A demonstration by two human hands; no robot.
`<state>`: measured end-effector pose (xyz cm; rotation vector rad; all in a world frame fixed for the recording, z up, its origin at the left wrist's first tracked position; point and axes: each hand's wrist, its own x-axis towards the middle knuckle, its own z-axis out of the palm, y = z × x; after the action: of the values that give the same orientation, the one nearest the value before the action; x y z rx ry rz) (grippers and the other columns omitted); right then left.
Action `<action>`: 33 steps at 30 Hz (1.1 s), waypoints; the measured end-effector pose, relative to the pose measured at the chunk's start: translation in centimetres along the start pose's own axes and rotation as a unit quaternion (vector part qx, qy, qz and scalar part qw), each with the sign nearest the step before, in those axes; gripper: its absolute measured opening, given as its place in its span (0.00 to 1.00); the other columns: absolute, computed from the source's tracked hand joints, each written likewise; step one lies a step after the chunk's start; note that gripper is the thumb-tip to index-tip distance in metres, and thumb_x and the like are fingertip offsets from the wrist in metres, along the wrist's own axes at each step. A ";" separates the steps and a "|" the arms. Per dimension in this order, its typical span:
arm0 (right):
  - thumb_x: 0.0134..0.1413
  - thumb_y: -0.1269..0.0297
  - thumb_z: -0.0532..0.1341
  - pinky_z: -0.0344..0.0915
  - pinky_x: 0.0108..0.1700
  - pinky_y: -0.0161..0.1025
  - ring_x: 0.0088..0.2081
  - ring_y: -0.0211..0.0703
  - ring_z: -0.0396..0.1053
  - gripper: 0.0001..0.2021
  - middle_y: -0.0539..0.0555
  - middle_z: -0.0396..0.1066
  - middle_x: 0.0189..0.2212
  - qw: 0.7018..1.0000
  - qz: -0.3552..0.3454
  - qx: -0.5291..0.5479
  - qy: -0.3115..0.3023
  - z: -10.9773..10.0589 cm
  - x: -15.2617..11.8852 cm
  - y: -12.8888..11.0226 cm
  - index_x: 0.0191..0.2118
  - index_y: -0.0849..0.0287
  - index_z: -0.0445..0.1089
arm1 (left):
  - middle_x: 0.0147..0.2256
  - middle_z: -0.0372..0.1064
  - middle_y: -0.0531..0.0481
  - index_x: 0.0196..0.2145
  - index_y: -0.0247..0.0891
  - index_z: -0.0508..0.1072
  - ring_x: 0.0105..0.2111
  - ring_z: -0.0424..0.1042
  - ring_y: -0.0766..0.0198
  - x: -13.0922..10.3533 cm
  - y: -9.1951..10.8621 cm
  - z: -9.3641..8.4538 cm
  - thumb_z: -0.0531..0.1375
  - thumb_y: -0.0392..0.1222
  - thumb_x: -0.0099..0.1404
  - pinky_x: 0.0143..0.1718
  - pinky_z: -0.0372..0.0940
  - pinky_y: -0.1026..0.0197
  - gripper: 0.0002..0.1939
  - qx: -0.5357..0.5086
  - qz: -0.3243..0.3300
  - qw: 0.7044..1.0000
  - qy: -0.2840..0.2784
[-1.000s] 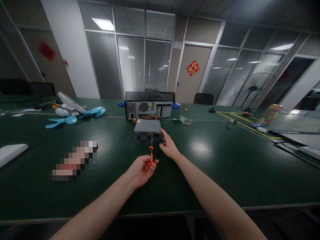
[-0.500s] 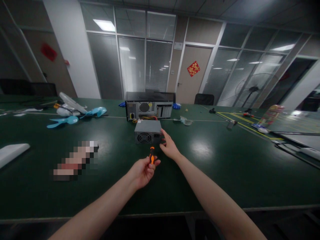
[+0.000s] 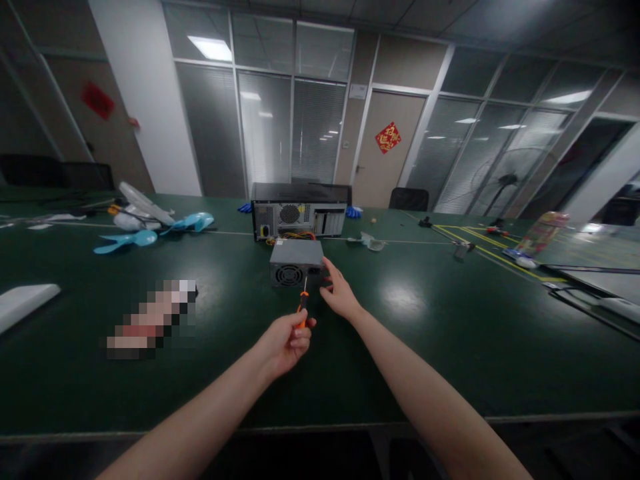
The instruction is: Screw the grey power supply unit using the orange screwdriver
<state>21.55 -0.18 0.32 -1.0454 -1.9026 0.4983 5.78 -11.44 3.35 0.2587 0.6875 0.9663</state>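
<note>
My left hand [image 3: 287,341] is closed round the handle of an orange and black screwdriver [image 3: 303,308]. The thin shaft points away from me, its tip at the front face of a grey computer power supply [image 3: 298,249]; exact contact is hard to make out. That face carries a round fan grille [image 3: 289,274] and a socket. Against the unit's right edge lies my right hand [image 3: 341,292], fingers stretched and apart, thumb lower near the front corner. Coloured cables [image 3: 297,235] run behind the unit toward a black and silver computer case [image 3: 303,193] lying on its side.
Light-blue fan blades [image 3: 133,241] and plastic parts lie at the left on the green table [image 3: 240,407]. A blurred-out item [image 3: 150,320] and a white object [image 3: 25,303] are nearer. A small clear piece [image 3: 370,241] sits right of the case; blue gloves [image 3: 354,212] lie behind.
The screwdriver's handle has tilted and its shaft now shows reaching up to the power supply's front. My left hand has shifted slightly; my right hand stays at the unit's side.
</note>
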 end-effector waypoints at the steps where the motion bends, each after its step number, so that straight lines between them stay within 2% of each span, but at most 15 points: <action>1: 0.43 0.76 0.53 0.67 0.38 0.39 0.43 0.41 0.63 0.37 0.58 0.51 0.56 1.000 0.000 0.000 0.001 0.0 0.0 0.0 0.61 0.50 0.43 | 0.26 0.59 0.50 0.31 0.31 0.59 0.14 0.49 0.82 0.0 0.0 0.0 0.51 0.35 0.63 0.11 0.44 0.78 0.05 -0.005 -0.002 1.000 -0.001; 6: 0.43 0.76 0.54 0.67 0.38 0.40 0.42 0.41 0.63 0.38 0.58 0.52 0.55 1.000 -0.004 0.005 0.001 0.0 0.0 0.1 0.61 0.50 0.43 | 0.29 0.61 0.45 0.35 0.29 0.61 0.15 0.51 0.80 0.0 0.1 0.2 0.44 0.38 0.66 0.11 0.47 0.78 0.10 -0.042 -0.034 0.999 -0.007; 9: 0.42 0.76 0.54 0.67 0.38 0.40 0.42 0.41 0.63 0.38 0.58 0.52 0.55 1.000 -0.005 0.004 -0.001 0.0 0.1 0.2 0.61 0.50 0.43 | 0.29 0.61 0.44 0.37 0.28 0.61 0.15 0.52 0.80 0.0 0.2 0.3 0.44 0.37 0.66 0.11 0.47 0.77 0.10 -0.046 -0.037 0.998 0.007; 14: 0.43 0.76 0.54 0.67 0.38 0.40 0.42 0.41 0.63 0.38 0.58 0.52 0.55 1.000 -0.002 0.000 -0.002 0.0 0.1 0.2 0.61 0.50 0.43 | 0.30 0.63 0.45 0.38 0.29 0.62 0.13 0.50 0.81 0.0 0.2 0.0 0.44 0.39 0.66 0.11 0.45 0.77 0.11 -0.034 -0.056 0.998 -0.004; 20: 0.43 0.75 0.54 0.67 0.38 0.40 0.43 0.42 0.64 0.37 0.58 0.50 0.56 1.000 -0.001 -0.002 -0.004 0.0 0.1 0.1 0.61 0.50 0.43 | 0.32 0.65 0.45 0.37 0.33 0.59 0.14 0.51 0.79 0.3 0.1 -0.2 0.47 0.42 0.65 0.11 0.44 0.75 0.09 0.017 -0.021 0.999 0.029; 25: 0.43 0.75 0.53 0.67 0.38 0.40 0.43 0.41 0.63 0.37 0.58 0.50 0.56 1.000 0.000 0.002 -0.004 0.0 0.0 0.1 0.61 0.50 0.43 | 0.34 0.65 0.40 0.35 0.33 0.56 0.17 0.54 0.79 0.1 0.1 0.2 0.50 0.34 0.63 0.13 0.48 0.77 0.03 0.035 0.003 0.999 0.021; 27: 0.43 0.75 0.54 0.67 0.38 0.40 0.43 0.41 0.63 0.38 0.58 0.50 0.56 1.000 0.003 0.001 -0.003 0.1 0.0 0.1 0.61 0.49 0.43 | 0.36 0.65 0.38 0.35 0.33 0.57 0.18 0.56 0.79 0.0 0.1 0.3 0.51 0.30 0.62 0.14 0.51 0.77 0.04 0.040 0.005 0.999 0.012; 30: 0.43 0.75 0.54 0.67 0.38 0.40 0.43 0.42 0.63 0.38 0.58 0.50 0.56 1.000 0.004 0.004 -0.004 0.1 0.1 0.1 0.61 0.50 0.43 | 0.38 0.65 0.36 0.37 0.32 0.57 0.20 0.60 0.78 -0.2 0.1 0.3 0.51 0.31 0.62 0.15 0.54 0.77 0.04 0.027 -0.003 1.000 0.005; 33: 0.43 0.75 0.53 0.67 0.38 0.40 0.42 0.41 0.63 0.37 0.57 0.52 0.55 1.000 0.001 0.006 -0.003 0.1 0.1 0.1 0.61 0.50 0.43 | 0.38 0.65 0.36 0.37 0.31 0.59 0.18 0.58 0.79 -0.4 0.1 0.5 0.48 0.33 0.64 0.13 0.52 0.78 0.04 0.006 -0.019 1.000 0.006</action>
<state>21.52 -0.07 0.25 -1.0397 -1.9003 0.5145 5.87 -11.63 3.92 0.2497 0.7064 0.9291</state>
